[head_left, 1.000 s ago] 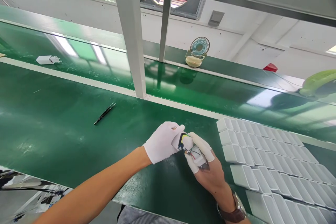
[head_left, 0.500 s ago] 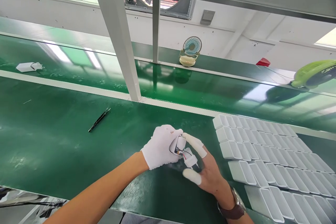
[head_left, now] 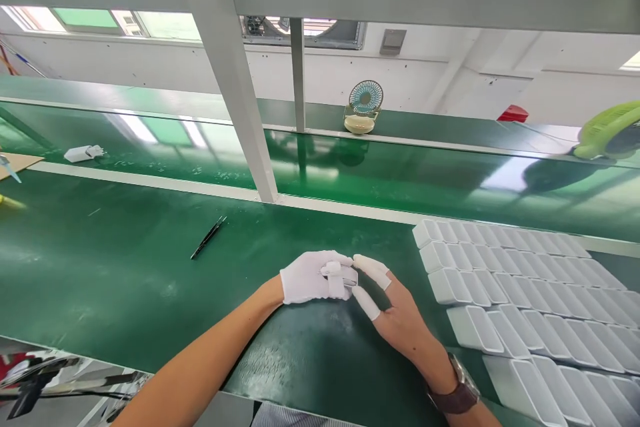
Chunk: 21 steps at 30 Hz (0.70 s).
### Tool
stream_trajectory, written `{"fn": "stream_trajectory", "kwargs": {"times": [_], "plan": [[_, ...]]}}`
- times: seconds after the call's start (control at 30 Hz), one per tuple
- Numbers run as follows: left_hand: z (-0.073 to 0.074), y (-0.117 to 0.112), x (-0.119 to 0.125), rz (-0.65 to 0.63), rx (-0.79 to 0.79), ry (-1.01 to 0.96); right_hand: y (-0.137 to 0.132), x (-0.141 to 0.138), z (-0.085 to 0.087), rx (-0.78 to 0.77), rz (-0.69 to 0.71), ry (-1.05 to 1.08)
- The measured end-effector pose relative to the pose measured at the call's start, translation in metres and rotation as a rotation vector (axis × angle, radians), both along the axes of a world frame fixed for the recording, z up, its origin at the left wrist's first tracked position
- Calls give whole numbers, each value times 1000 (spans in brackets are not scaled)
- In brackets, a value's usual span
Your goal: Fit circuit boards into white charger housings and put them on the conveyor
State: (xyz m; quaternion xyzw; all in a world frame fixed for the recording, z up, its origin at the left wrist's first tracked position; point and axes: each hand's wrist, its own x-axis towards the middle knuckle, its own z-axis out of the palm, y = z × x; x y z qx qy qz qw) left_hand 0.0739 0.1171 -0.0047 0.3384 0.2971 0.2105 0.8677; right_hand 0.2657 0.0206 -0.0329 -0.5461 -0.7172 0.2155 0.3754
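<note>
My left hand [head_left: 307, 278], in a white glove, is closed around a small white plastic case [head_left: 353, 277]. A smaller white block [head_left: 332, 271] lies across the gloved fingers beside the case. My right hand [head_left: 393, 297] wears white finger cots on thumb and forefinger. Those two fingertips rest at either side of the case's right end. The inside of the case is hardly visible from here. A pair of black tweezers [head_left: 209, 237] lies on the green bench [head_left: 150, 287], left of my hands.
Rows of white open plastic cases [head_left: 500, 280] fill the right side. A white piece with prongs [head_left: 83, 153] lies on the green belt [head_left: 400, 180] behind. A white post [head_left: 245, 100] rises ahead. Farther back stand a small fan [head_left: 366, 103] and a lime-green object [head_left: 607, 130].
The small block on wires has gone from the case's right side to over the gloved fingers. The case has turned, and my right fingers have closed in on its end. The view has tilted up.
</note>
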Motion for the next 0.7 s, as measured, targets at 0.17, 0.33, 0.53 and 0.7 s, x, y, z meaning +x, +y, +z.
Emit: {"fn": "stream_trajectory", "kwargs": {"times": [0.17, 0.33, 0.53, 0.7], "plan": [[-4, 2, -14, -50, 402, 228, 2, -4, -4, 79, 66, -56], [-6, 0, -24, -46, 843, 428, 0, -9, -4, 250, 103, -226], [5, -16, -19, -119, 913, 514, -23, -14, -13, 412, 38, -404], [3, -34, -18, -103, 786, 532, -44, -20, -15, 511, -67, -441]]}}
